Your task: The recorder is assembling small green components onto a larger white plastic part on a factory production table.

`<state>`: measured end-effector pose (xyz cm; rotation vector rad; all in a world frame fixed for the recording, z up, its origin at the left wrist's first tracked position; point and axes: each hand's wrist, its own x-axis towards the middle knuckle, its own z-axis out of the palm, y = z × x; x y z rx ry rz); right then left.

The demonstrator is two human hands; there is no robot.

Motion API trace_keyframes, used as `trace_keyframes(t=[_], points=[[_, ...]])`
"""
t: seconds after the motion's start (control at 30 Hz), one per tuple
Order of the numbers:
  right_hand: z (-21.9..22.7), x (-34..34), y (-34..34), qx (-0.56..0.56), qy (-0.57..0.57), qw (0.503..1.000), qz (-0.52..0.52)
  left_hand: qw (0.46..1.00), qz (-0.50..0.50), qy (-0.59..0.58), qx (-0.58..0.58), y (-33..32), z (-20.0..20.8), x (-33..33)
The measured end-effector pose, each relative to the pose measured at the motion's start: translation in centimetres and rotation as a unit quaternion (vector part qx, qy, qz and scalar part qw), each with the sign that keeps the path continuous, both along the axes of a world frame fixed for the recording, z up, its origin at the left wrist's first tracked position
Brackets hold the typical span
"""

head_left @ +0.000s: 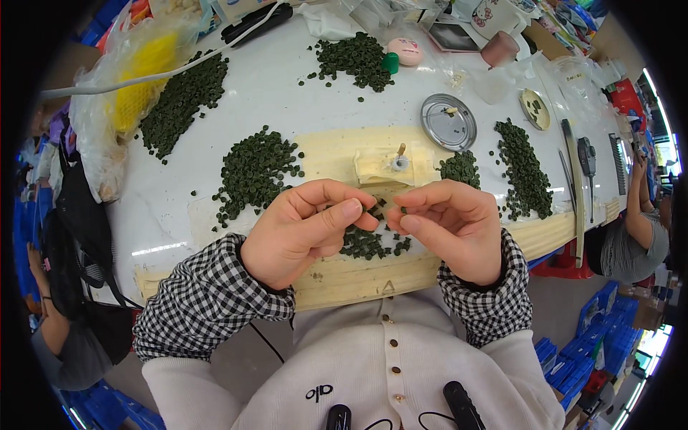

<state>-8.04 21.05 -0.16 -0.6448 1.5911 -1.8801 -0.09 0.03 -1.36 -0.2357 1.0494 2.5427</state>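
Note:
My left hand (pixel 308 226) is closed in a pinch, thumb against the index finger; what it holds, if anything, is hidden. Opposite it, my right hand (pixel 455 226) pinches a small dark green piece (pixel 403 211) between thumb and fingertips. The two hands are close together but apart. Below them lies a small heap of similar dark green pieces (pixel 365 245), partly covered by the hands. Just beyond my fingertips stands a block wrapped in yellowish tape (pixel 373 166), with a small upright peg (pixel 401 150) in a pale round socket.
More green heaps lie at left (pixel 254 172), far left (pixel 185 100), back (pixel 355 59) and right (pixel 523 168). A round metal dish (pixel 449 122) sits beyond the block. At right are a long flat strip (pixel 575 186) and a screwdriver (pixel 588 159). A white cable (pixel 165 74) crosses the back left.

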Motion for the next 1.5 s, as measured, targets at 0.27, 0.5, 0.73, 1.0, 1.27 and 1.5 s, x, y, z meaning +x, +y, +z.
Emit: trace_keyframes(t=[0.27, 0.5, 0.73, 1.0, 1.27, 1.5], points=[[-0.2, 0.0, 0.0, 0.007, 0.028, 1.0, 0.004, 0.999, -0.003, -0.021, -0.045, 0.0, 0.2, 0.0], [-0.2, 0.0, -0.1, 0.012, 0.034, 0.999, 0.005, 0.996, 0.01, -0.011, -0.089, 0.3, 0.3, 0.1], [-0.2, -0.2, -0.6, 0.032, 0.179, 0.983, 0.009, 0.987, 0.013, 0.006, -0.163, 0.6, 0.9, 0.2], [-0.2, -0.2, -0.9, 0.05, 0.255, 0.966, 0.001, 0.98, 0.041, 0.04, -0.192, 0.9, 1.1, 0.2], [-0.2, -0.2, -0.9, 0.052, 0.264, 0.963, 0.005, 0.981, 0.039, 0.06, -0.181, 0.8, 0.9, 0.4], [0.2, 0.0, -0.8, 0.068, 0.28, 0.957, 0.013, 0.977, 0.038, 0.083, -0.194, 0.7, 0.5, 0.5]])
